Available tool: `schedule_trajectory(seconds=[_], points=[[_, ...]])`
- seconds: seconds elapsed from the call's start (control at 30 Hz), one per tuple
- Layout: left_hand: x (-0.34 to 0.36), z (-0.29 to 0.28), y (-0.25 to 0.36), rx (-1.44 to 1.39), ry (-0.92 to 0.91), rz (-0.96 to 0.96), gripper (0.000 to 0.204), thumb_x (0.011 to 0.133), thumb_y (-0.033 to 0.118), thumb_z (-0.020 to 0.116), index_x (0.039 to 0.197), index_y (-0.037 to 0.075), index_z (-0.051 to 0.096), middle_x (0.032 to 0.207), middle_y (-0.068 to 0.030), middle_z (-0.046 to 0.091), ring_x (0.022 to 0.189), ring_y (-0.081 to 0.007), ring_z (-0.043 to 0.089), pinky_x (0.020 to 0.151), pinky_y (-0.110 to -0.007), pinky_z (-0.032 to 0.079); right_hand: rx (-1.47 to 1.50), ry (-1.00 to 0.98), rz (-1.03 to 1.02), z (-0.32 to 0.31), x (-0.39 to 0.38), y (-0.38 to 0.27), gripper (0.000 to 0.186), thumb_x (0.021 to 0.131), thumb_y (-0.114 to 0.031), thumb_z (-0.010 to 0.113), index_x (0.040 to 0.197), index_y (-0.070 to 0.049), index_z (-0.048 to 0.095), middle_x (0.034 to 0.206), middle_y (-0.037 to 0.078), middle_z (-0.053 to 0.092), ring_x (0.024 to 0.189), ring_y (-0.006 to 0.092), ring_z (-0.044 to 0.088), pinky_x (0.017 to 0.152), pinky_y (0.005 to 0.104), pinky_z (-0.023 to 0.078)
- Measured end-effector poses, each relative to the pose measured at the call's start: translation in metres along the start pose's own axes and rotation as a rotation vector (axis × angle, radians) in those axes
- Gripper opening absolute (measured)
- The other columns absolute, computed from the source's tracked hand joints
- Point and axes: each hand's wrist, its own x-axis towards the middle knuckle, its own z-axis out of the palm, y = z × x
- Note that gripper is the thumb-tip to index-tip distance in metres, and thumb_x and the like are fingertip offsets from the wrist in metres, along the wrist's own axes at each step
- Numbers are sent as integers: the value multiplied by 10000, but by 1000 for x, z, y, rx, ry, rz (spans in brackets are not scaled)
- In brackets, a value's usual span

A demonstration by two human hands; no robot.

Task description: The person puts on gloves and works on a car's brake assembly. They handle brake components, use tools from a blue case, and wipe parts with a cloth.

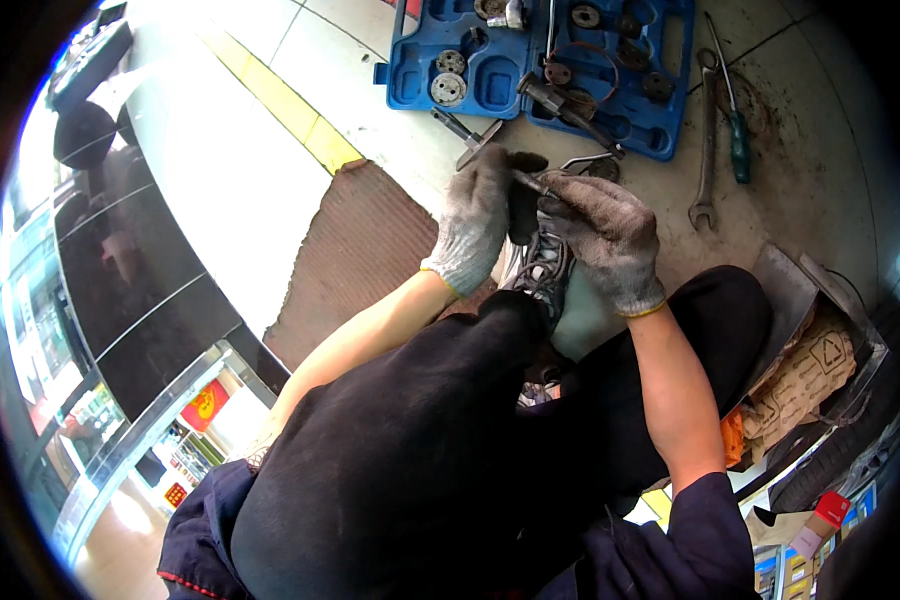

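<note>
My left hand (475, 215), in a soiled grey knit glove, and my right hand (600, 230), gloved alike, meet above my shoe (545, 275), both with fingers closed around a small, slim metal part (530, 181). Much of that part is hidden by the gloves. Just beyond my left fingertips a metal tool with a flat piece (475, 145) lies on the floor. A bent metal piece (585, 160) lies behind my right fingers.
An open blue case (405, 95) holds metal discs and tools. A wrench (705, 180) and a green-handled screwdriver (738, 150) lie right of it. Torn cardboard (335, 260) lies left, near a yellow floor stripe (270, 90). A metal tray with brown paper (800, 380) stands at my right.
</note>
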Motion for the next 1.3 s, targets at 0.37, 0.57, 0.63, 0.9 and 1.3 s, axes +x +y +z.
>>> schedule_trajectory(seconds=[0.37,0.57,0.63,0.9,1.3], points=[[9,11,-7,-45,71,-204,332,964,338,568,944,10,616,721,-42,585,570,-88,522,526,-225,437,-131,37,-139,-1,-1,8,275,735,-110,751,1005,-76,713,952,128,706,860,294,696,767,361,569],[22,-5,-25,145,178,-193,419,994,410,481,930,19,619,724,-59,580,581,-102,538,515,-244,436,4,13,35,6,-5,5,295,734,-115,755,1025,-82,715,959,126,706,875,293,693,774,357,567],[24,-9,-33,110,166,-118,376,1001,385,480,1036,35,613,757,-45,577,619,-103,541,505,-232,420,72,8,68,5,-4,7,296,736,-118,753,1027,-79,714,962,134,702,886,297,689,769,362,565],[14,4,-16,276,85,10,321,941,280,601,910,-35,657,738,-35,637,642,-92,557,571,-263,453,-104,-4,57,3,-2,13,276,745,-99,732,1015,-56,696,977,144,698,894,314,683,775,372,553],[13,10,-21,92,142,-74,362,931,367,604,977,8,618,736,-37,614,610,-84,539,544,-220,425,-132,-2,82,2,-1,7,280,736,-124,734,1005,-68,681,958,125,691,889,318,671,761,395,548]])
